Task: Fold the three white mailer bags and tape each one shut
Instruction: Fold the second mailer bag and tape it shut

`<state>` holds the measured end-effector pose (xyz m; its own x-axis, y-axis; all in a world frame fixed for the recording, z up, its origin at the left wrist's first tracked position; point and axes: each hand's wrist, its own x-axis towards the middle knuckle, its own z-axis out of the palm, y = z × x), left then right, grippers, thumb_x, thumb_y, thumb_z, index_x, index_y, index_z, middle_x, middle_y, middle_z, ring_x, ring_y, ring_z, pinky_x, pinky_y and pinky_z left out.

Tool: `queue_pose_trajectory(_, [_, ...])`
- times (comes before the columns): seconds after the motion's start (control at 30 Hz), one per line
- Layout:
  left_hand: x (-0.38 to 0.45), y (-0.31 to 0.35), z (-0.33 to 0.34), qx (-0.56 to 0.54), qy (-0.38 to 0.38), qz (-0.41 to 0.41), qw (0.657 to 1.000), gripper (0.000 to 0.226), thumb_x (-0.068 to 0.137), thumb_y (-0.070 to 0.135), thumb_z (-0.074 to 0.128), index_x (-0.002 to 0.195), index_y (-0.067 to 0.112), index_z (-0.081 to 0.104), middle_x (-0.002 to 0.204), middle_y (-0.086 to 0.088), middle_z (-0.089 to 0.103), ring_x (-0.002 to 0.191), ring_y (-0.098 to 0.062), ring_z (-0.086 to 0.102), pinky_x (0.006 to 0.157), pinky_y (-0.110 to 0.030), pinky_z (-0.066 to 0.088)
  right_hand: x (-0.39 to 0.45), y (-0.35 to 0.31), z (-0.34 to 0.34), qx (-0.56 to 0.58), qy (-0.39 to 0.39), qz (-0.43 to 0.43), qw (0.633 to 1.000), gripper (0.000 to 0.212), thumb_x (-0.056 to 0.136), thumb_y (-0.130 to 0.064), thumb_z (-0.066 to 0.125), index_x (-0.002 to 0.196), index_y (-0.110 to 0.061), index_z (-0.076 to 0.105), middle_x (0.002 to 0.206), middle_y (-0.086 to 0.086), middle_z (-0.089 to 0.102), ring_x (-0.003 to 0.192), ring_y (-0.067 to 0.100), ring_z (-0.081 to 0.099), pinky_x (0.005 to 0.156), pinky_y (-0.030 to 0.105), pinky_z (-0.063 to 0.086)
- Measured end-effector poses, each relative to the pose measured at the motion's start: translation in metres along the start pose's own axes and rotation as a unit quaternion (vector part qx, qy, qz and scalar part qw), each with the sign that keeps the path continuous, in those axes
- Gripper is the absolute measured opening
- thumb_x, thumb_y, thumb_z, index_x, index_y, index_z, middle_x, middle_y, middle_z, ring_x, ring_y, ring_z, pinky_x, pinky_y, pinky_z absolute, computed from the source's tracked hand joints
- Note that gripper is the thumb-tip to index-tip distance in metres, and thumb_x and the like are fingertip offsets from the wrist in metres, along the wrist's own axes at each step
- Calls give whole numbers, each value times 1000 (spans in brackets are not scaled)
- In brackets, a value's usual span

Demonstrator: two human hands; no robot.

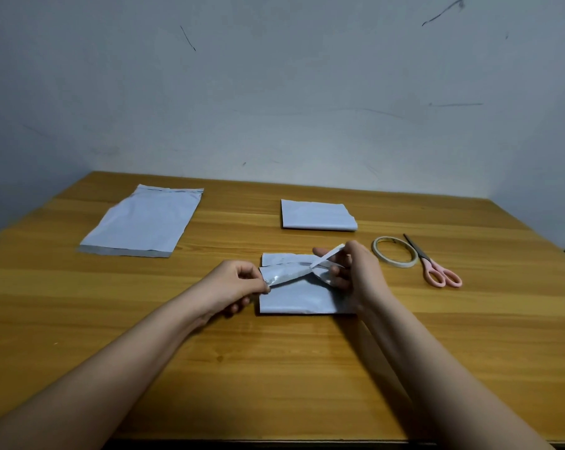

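White plastic mailer, the folded bag (299, 298), is lying near the middle of the wooden table (274, 368), both bare forearms reaching in from the near edge and converging on it. Left hand (234, 284) is sitting at the bag's left edge, thumb and forefinger pinching the left corner of the raised flap (284, 274), other fingers curling underneath. Right hand (356, 271) is hovering over the bag's right side, thumb and forefinger pinching a narrow white strip (328, 254) that is running diagonally up from the flap; lower fingers are pinning the flap's right end. Flap is showing a glossy, slightly crinkled face; bag body is looking matte and smooth, rectangular. Second folded bag (318, 216) is lying flat farther back, right of centre, compact rectangle with one rumpled corner. Unfolded bag (145, 222) is lying flat at far left, long rectangle, seam band at each end. Tape roll (395, 251), a thin pale ring, is lying flat just right of the right hand, with scissors (433, 264), dark blades and pink handles, just beside it. Wall (274, 92) behind is looking pale and scuffed.
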<state>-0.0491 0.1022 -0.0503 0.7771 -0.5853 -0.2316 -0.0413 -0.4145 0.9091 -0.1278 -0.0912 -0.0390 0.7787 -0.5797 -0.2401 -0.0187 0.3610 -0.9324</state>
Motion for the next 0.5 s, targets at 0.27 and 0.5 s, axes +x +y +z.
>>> queue_pose_trajectory(0.27, [1, 3, 1, 13, 6, -14, 1000, 21, 83, 17, 66, 65, 17, 56, 47, 1, 46, 39, -12, 33, 43, -21, 24, 9, -2, -18, -47, 70, -39, 996, 8, 89, -10, 29, 86, -11, 37, 65, 6, 49, 41, 14, 38, 44, 22, 26])
queue_pose_trajectory(0.5, [0, 4, 1, 18, 14, -25, 999, 22, 82, 15, 64, 62, 17, 53, 46, 1, 45, 41, -13, 32, 43, -21, 24, 18, -3, -42, -222, 101, -160, 956, 17, 93, -16, 36, 78, -16, 43, 72, 5, 45, 62, 17, 37, 56, 33, 32])
